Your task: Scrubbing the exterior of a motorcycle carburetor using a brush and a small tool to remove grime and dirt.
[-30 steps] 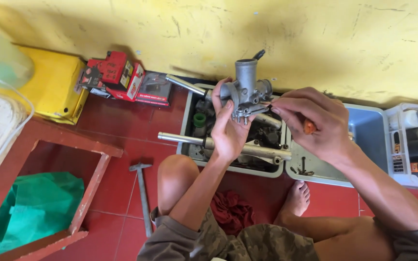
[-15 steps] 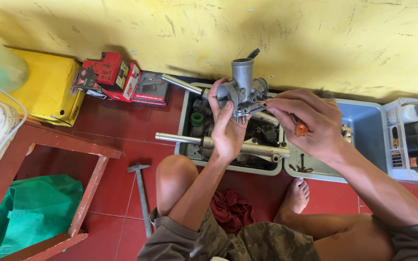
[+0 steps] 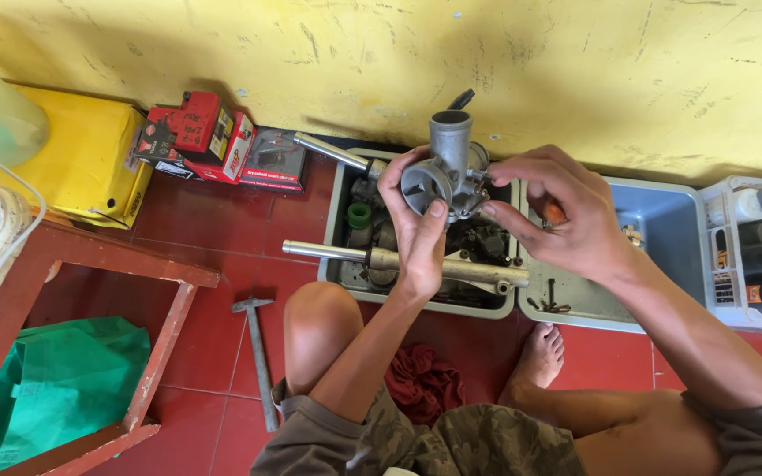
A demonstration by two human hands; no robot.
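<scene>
I hold a grey metal carburettor (image 3: 448,159) upright in front of me, above a tray of parts. My left hand (image 3: 414,225) wraps around its round intake from the left, thumb across the opening. My right hand (image 3: 564,211) grips a tool with an orange handle (image 3: 554,211) and its fingertips touch the carburettor's right side. The tool's tip is hidden behind the fingers and the carburettor body.
A grey tray (image 3: 335,211) of metal parts and two long steel tubes (image 3: 399,261) lies below. A light blue tray (image 3: 663,220) and a white crate of cans (image 3: 756,256) sit at right. A hammer (image 3: 257,353), red rag (image 3: 423,384), red boxes (image 3: 213,139), yellow container (image 3: 81,159) and red wooden frame (image 3: 165,353) lie at left.
The view has shifted a little, so the floor items sit slightly lower left. Both hands keep hold of the carburettor, and the right hand's fingers have moved closer onto its side.
</scene>
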